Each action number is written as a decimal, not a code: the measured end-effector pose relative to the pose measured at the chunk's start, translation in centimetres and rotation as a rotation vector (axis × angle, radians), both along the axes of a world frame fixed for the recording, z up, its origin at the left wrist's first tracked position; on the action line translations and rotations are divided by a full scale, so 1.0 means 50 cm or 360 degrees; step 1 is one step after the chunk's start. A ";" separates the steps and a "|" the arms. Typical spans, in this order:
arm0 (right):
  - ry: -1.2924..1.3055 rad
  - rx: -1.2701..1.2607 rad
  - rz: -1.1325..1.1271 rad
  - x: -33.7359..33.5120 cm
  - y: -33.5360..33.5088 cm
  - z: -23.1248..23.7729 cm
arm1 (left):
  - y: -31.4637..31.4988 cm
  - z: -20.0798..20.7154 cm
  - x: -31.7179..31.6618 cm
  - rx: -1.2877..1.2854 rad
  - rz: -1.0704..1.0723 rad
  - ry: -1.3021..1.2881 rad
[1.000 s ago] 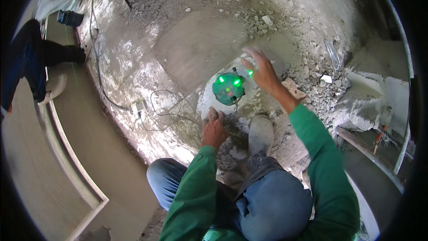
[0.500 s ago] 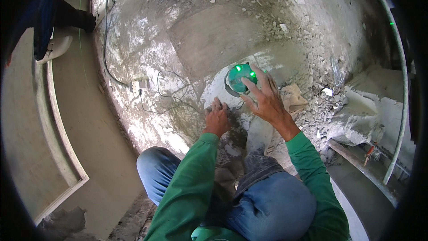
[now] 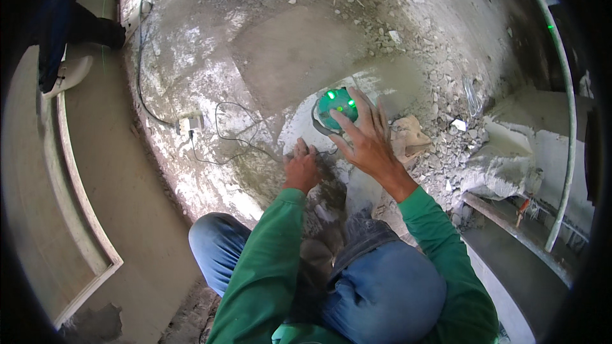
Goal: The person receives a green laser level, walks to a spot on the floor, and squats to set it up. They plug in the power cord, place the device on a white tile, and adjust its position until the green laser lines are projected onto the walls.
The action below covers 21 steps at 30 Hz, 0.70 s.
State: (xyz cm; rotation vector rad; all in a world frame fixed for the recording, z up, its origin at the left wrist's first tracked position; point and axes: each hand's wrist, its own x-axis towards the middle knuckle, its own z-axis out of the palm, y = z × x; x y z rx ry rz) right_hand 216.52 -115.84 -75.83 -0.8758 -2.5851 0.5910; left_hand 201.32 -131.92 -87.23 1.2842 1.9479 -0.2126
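A round green laser level point(image 3: 333, 106) with glowing green lights and a dark curved band at its left side stands on a pale flat patch point(image 3: 294, 126) of the floor. My right hand point(image 3: 370, 143) reaches over its right side with fingers spread. The index fingertip lies at its top, and the thumb is stretched toward its near edge. My left hand point(image 3: 301, 169) rests low on the near edge of the pale patch, fingers stretched forward and holding nothing visible. A thin dark cable point(image 3: 255, 148) runs up to the left hand.
A socket block point(image 3: 190, 123) with a thick cable lies to the left. Rubble point(image 3: 440, 99) and a crumpled tan bag point(image 3: 408, 137) are on the right. A metal pole point(image 3: 565, 89) stands at far right. A panel point(image 3: 64, 185) and another person's dark-clothed leg point(image 3: 95, 25) are at left.
The whole view has shifted slightly, so everything appears a little farther left. My right hand stays at the laser level; its index finger has moved slightly off the top's middle. My left hand stays low.
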 end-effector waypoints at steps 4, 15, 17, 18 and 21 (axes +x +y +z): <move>0.0074 -0.0114 -0.0095 -0.008 -0.001 0.005 | 0.003 -0.005 -0.006 0.0005 -0.0004 -0.0038; 0.0426 -0.0442 -0.0275 0.063 -0.006 -0.049 | 0.002 0.004 -0.004 0.0020 -0.0043 -0.0010; 0.0527 -0.0515 -0.0330 0.069 -0.008 -0.069 | 0.005 0.007 -0.005 -0.0016 -0.0048 -0.0018; 0.0674 -0.0799 -0.0507 0.063 -0.015 -0.079 | 0.007 0.006 -0.005 -0.0017 -0.0049 -0.0020; 0.1148 -0.1734 -0.1192 0.042 -0.038 -0.104 | 0.007 0.000 -0.003 0.0017 -0.0053 0.0019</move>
